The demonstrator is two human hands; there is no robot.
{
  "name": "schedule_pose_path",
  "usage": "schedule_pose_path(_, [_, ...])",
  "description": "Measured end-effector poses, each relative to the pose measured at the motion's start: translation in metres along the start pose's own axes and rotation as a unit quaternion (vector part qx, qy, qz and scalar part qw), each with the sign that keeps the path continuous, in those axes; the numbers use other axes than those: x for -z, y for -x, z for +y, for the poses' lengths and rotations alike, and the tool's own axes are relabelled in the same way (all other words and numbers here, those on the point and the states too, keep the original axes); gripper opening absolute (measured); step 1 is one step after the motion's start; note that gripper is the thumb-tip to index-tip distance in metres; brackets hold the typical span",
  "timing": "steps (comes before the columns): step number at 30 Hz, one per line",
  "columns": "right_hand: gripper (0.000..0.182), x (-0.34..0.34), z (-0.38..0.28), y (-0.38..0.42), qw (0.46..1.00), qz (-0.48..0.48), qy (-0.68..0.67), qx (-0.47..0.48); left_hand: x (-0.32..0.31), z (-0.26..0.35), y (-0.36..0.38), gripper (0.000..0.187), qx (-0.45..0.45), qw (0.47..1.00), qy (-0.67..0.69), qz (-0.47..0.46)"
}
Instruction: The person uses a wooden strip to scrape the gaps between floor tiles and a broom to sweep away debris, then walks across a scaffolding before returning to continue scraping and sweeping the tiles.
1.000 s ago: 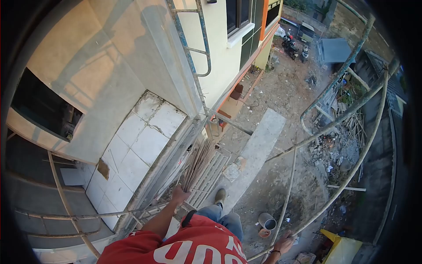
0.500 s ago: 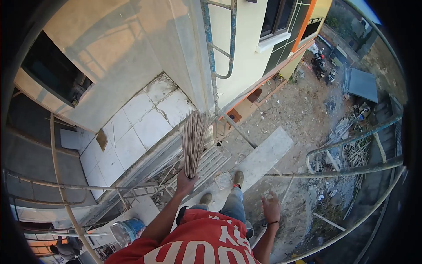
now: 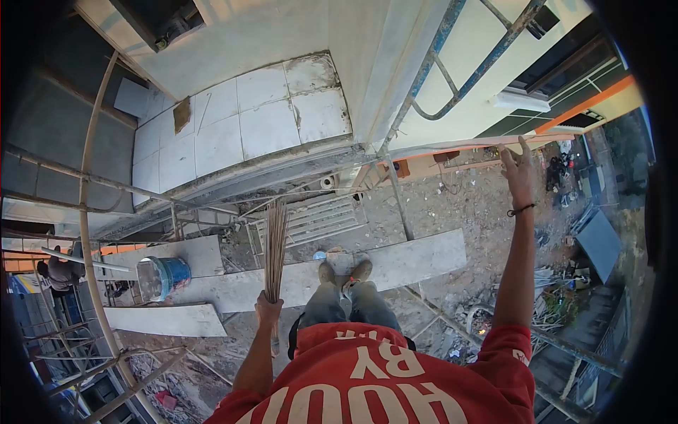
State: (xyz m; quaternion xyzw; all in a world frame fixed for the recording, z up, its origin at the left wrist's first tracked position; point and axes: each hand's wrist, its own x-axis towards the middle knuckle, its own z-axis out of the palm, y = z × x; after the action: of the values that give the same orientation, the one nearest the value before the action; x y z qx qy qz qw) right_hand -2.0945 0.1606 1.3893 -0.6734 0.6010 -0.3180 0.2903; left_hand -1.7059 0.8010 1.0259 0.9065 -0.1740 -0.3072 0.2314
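My left hand (image 3: 268, 309) is closed round the bound end of a stick broom (image 3: 276, 244), whose thin bristles point up and away from me. My right hand (image 3: 519, 169) is stretched out to the far right with its fingers apart, and nothing is in it. It appears over the yard and the orange wall edge, touching nothing that I can see. Below, my two shoes (image 3: 345, 271) stand on a narrow grey plank (image 3: 417, 258).
Scaffold pipes (image 3: 88, 152) surround me. A blue bucket (image 3: 164, 278) stands on the planks to the left. White tiles (image 3: 265, 131) cover a ledge ahead. Far below lies a rubble-strewn yard (image 3: 466, 201). Another person (image 3: 65, 272) is at the far left.
My view has turned and my feet have come together on the plank. My right arm has risen and reached forward to the right. The broom stays in my left hand, now further left.
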Motion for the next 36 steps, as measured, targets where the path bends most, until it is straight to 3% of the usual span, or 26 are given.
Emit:
schedule_pose_path(1, [0.098, -0.005, -0.015, -0.025, 1.0, -0.004, -0.006, -0.005, -0.002, -0.018, 0.007, 0.043, 0.007, 1.0, 0.0, -0.008])
schedule_pose_path(3, [0.09, -0.021, -0.022, -0.079, 0.996, 0.017, -0.071, -0.057, -0.012, -0.046, 0.038, 0.041, 0.133, 0.986, 0.089, -0.044])
schedule_pose_path(6, [0.076, -0.012, 0.031, -0.22, 0.963, -0.069, 0.162, 0.204, -0.009, -0.056, 0.082, 0.037, 0.207, 0.97, 0.127, -0.025])
schedule_pose_path(10, [0.096, -0.045, 0.042, -0.352, 0.965, 0.052, 0.108, 0.234, -0.021, -0.068, 0.125, 0.034, 0.319, 0.937, 0.141, -0.004])
schedule_pose_path(12, [0.074, -0.078, -0.036, -0.308, 0.99, 0.104, 0.024, 0.092, -0.031, -0.061, 0.142, 0.033, 0.345, 0.928, 0.139, 0.014])
schedule_pose_path(13, [0.081, -0.097, -0.086, -0.276, 0.99, 0.136, -0.025, 0.025, -0.038, -0.05, 0.152, 0.032, 0.361, 0.923, 0.129, 0.03])
schedule_pose_path(15, [0.088, -0.115, -0.036, -0.342, 0.954, 0.191, -0.084, 0.214, -0.053, -0.014, 0.17, 0.031, 0.388, 0.908, 0.152, 0.055])
schedule_pose_path(17, [0.06, -0.128, -0.038, -0.336, 0.952, 0.153, -0.244, 0.108, -0.077, 0.023, 0.183, 0.031, 0.412, 0.891, 0.174, 0.08])
schedule_pose_path(19, [0.043, -0.129, -0.03, -0.339, 0.959, 0.181, -0.202, 0.08, -0.101, 0.058, 0.2, 0.027, 0.393, 0.887, 0.217, 0.112])
schedule_pose_path(21, [0.044, -0.124, -0.027, -0.342, 0.943, 0.085, -0.303, 0.11, -0.133, 0.09, 0.208, 0.026, 0.408, 0.883, 0.204, 0.115])
schedule_pose_path(23, [0.041, -0.125, -0.029, -0.337, 0.939, 0.065, -0.314, 0.125, -0.174, 0.105, 0.216, 0.026, 0.429, 0.871, 0.208, 0.118])
schedule_pose_path(29, [0.038, -0.138, -0.024, -0.343, 0.922, 0.113, -0.339, 0.15, -0.236, 0.169, 0.227, 0.028, 0.449, 0.857, 0.226, 0.114])
schedule_pose_path(36, [0.045, -0.15, -0.022, -0.343, 0.914, 0.158, -0.329, 0.178, -0.282, 0.159, 0.166, 0.034, 0.447, 0.874, 0.176, 0.066])
